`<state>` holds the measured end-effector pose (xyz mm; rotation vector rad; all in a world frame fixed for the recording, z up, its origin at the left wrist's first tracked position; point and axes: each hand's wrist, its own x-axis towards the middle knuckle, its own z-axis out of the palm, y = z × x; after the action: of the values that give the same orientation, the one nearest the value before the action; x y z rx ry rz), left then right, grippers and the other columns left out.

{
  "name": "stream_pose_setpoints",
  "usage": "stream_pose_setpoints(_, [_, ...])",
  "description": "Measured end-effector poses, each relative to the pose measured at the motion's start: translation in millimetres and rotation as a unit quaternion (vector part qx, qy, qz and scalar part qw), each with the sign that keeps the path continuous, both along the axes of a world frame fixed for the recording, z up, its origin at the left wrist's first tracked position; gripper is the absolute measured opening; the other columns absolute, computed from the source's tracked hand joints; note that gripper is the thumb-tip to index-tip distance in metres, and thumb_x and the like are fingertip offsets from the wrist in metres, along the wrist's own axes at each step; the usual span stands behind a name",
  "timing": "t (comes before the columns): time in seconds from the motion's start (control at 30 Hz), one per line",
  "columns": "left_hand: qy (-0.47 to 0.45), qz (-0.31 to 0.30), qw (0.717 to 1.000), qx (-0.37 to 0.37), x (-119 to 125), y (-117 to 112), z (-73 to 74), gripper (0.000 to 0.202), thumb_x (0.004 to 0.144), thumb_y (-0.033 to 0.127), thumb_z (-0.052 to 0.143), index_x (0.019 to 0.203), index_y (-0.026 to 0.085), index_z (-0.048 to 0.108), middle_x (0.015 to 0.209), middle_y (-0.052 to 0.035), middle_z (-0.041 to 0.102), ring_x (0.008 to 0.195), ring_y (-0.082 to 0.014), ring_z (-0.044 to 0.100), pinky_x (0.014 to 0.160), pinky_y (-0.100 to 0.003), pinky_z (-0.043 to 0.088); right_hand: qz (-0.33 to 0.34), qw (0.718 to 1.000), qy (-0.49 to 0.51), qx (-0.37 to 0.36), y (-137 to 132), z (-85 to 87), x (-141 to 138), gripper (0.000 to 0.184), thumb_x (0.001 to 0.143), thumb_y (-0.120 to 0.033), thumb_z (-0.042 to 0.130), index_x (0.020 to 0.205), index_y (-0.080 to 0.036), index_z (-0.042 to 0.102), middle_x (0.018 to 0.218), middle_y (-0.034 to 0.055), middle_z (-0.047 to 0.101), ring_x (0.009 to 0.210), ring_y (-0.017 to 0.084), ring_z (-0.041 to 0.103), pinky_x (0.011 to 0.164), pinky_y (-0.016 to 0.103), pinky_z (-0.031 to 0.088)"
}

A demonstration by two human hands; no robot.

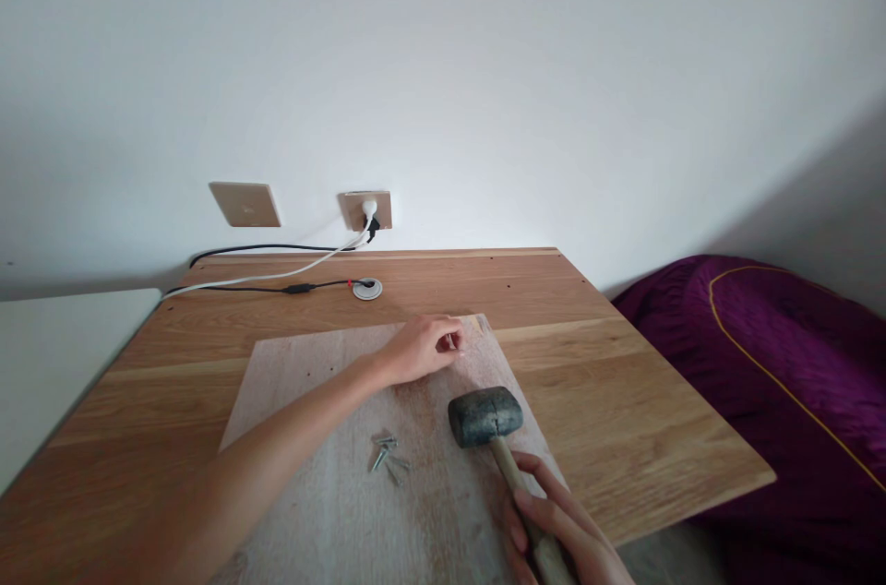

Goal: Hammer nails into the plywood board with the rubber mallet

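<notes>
My left hand (422,347) reaches across a pale wooden board (318,493) and pinches a small nail (452,342) upright near the board's far right corner. My right hand (554,530) is wrapped round the wooden handle of a mallet (485,416), whose dark rubber head hovers or rests just this side of my left hand. A small pile of several loose nails (388,456) lies on the board between my two arms.
The board lies on a wooden desk (623,382) against a white wall. Black and white cables (277,276) run to a wall socket (365,209); a white round disc (366,289) sits at the back. A purple beanbag (775,382) stands right; a white surface (62,354) lies left.
</notes>
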<state>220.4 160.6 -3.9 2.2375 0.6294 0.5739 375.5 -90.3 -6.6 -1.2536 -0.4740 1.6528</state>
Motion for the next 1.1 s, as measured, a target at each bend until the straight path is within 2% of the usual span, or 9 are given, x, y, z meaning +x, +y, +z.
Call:
stream_pose_setpoints(0.3, [-0.005,-0.008,1.000,-0.004,1,1,-2.5,0.006,0.088,0.015,0.073,0.085,0.018,0.068,0.087,-0.0017,0.072,0.079,-0.0161,0.064,0.077,-0.025,0.045,0.038,0.999,0.024,-0.005,12,-13.3,2,0.056,0.084,-0.074,0.074,0.087,-0.020,0.062,0.054,-0.0063,0.057,0.030,0.005,0.041,0.031,0.016,0.027])
stream_pose_setpoints(0.43, [-0.009,-0.005,1.000,0.018,3,1,-2.6,0.006,0.090,0.014,0.073,0.088,0.018,0.069,0.087,-0.0019,0.073,0.078,-0.0160,0.063,0.075,-0.025,0.043,0.087,0.995,0.026,-0.049,19,1.2,4,0.052,0.096,-0.069,0.062,0.087,-0.018,0.064,0.046,-0.0075,0.048,0.029,0.003,0.029,0.029,0.013,0.023])
stream_pose_setpoints(0.5, [-0.011,-0.002,0.999,0.030,4,0,-3.2,0.006,0.089,0.013,0.073,0.087,0.018,0.069,0.087,-0.0018,0.073,0.078,-0.0160,0.064,0.075,-0.025,0.043,0.098,0.993,0.024,-0.054,26,11.5,5,0.050,0.094,-0.067,0.067,0.088,-0.018,0.064,0.046,-0.0091,0.045,0.030,0.003,0.024,0.028,0.013,0.023])
stream_pose_setpoints(0.63, [-0.025,-0.002,0.999,0.024,3,1,-6.3,0.009,0.088,0.008,0.070,0.087,0.017,0.069,0.086,-0.0018,0.074,0.078,-0.0159,0.066,0.074,-0.024,0.044,0.094,0.994,-0.038,-0.041,44,26.2,12,0.056,0.079,-0.068,0.083,0.097,-0.021,0.059,0.056,-0.0108,0.049,0.031,0.003,0.031,0.026,0.013,0.026])
stream_pose_setpoints(0.73, [-0.038,-0.002,0.999,0.022,1,1,-9.8,0.012,0.087,0.006,0.067,0.090,0.017,0.070,0.087,-0.0028,0.076,0.079,-0.0168,0.069,0.074,-0.024,0.046,0.091,0.984,-0.152,0.007,58,34.9,23,0.061,0.078,-0.074,0.079,0.103,-0.023,0.055,0.059,-0.0116,0.051,0.033,0.004,0.039,0.027,0.013,0.031])
stream_pose_setpoints(0.83, [-0.054,0.004,0.999,-0.001,1,1,-13.0,0.022,0.084,0.003,0.066,0.101,0.017,0.069,0.090,-0.0033,0.078,0.081,-0.0171,0.072,0.074,-0.024,0.049,0.094,0.949,-0.296,0.046,70,43.4,36,0.057,0.085,-0.074,0.068,0.106,-0.024,0.052,0.060,-0.0121,0.050,0.034,0.007,0.046,0.029,0.016,0.037])
stream_pose_setpoints(0.97, [-0.065,0.004,0.998,-0.014,0,0,-13.9,0.032,0.082,0.002,0.067,0.110,0.018,0.068,0.094,-0.0043,0.080,0.084,-0.0179,0.075,0.076,-0.025,0.052,0.118,0.862,-0.488,0.073,84,47.3,46,0.046,0.091,-0.068,0.054,0.107,-0.024,0.053,0.051,-0.0125,0.047,0.033,0.012,0.051,0.030,0.019,0.040])
stream_pose_setpoints(1.03, [-0.067,0.008,0.998,-0.016,1,-1,-12.7,0.032,0.083,0.004,0.068,0.112,0.018,0.069,0.092,-0.0044,0.080,0.083,-0.0184,0.075,0.075,-0.025,0.052,0.136,0.828,-0.539,0.073,90,45.7,45,0.046,0.092,-0.065,0.047,0.110,-0.023,0.054,0.046,-0.0118,0.048,0.032,0.014,0.053,0.032,0.021,0.041])
stream_pose_setpoints(1.1, [-0.064,0.011,0.998,-0.011,1,-1,-11.0,0.032,0.083,0.006,0.068,0.113,0.017,0.069,0.089,-0.0039,0.080,0.080,-0.0186,0.075,0.073,-0.025,0.051,0.151,0.811,-0.562,0.064,94,43.4,41,0.049,0.092,-0.064,0.041,0.114,-0.022,0.055,0.044,-0.0108,0.049,0.032,0.016,0.054,0.032,0.022,0.041])
